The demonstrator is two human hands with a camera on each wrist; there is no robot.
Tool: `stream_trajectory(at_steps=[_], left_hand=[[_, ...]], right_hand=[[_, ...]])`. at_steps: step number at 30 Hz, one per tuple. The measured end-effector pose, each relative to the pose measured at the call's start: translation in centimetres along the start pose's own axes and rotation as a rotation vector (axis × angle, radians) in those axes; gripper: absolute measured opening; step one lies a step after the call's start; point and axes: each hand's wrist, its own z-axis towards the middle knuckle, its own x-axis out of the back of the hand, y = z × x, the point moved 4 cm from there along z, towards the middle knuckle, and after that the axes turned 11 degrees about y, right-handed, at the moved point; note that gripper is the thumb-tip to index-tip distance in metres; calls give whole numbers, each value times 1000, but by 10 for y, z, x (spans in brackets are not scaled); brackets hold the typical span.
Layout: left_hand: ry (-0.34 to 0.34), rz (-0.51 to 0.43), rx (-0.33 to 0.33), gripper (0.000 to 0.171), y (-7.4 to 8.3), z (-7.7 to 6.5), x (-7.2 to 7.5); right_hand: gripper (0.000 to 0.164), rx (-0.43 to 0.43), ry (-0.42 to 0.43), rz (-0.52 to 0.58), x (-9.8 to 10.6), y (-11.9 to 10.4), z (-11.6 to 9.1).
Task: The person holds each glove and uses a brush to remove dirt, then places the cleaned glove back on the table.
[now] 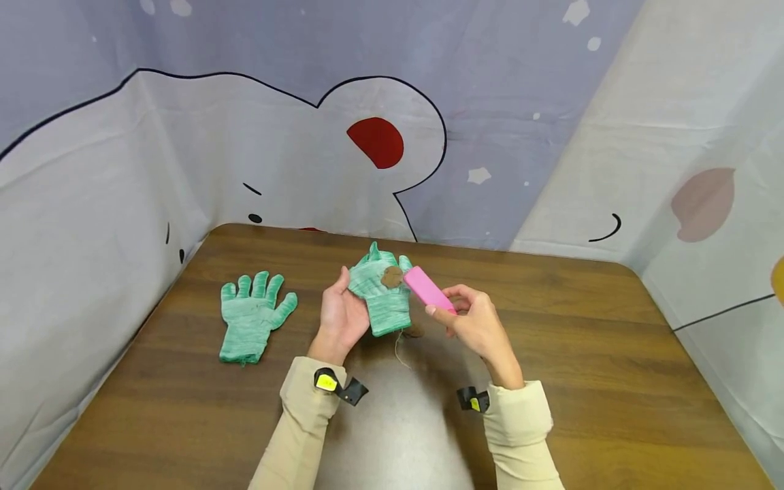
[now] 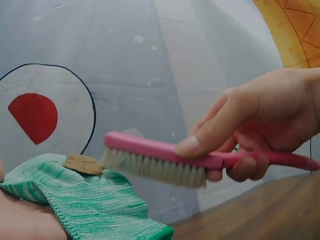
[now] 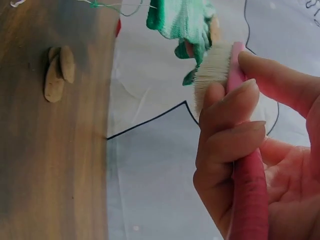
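My left hand is palm up, carrying a green knitted glove across its fingers. The thumb stands beside the glove; most of the fingers are hidden under it. On top of the glove lies a flat, rounded brown piece with a rough surface. My right hand grips a pink brush by its handle, thumb along the back. Its pale bristles point down, and their front end meets the edge of the brown piece.
A second green glove lies flat on the wooden table, left of my hands. Brown oval pieces lie on the table below the held glove. A loose thread hangs from its cuff. A printed cloth stands behind the table.
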Motion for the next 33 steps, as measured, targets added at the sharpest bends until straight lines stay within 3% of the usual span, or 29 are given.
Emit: stream_trajectory(at_steps=[5,9,17,33], left_hand=[[-16,33,-7,56,-2,-1,-2],[-52,78,-4,57,-5,-2,-4],[-57,109,-5,55,-5,-4,-5],[-40,73,0,56,-3,-1,-2]], right_hand=[[34,39,50,86,3,-10,-3],[35,80,36,128,-7,-16,-7],[32,76,43,26,-21,-9,-8],[34,28,2,-28,-17,-2,-4]])
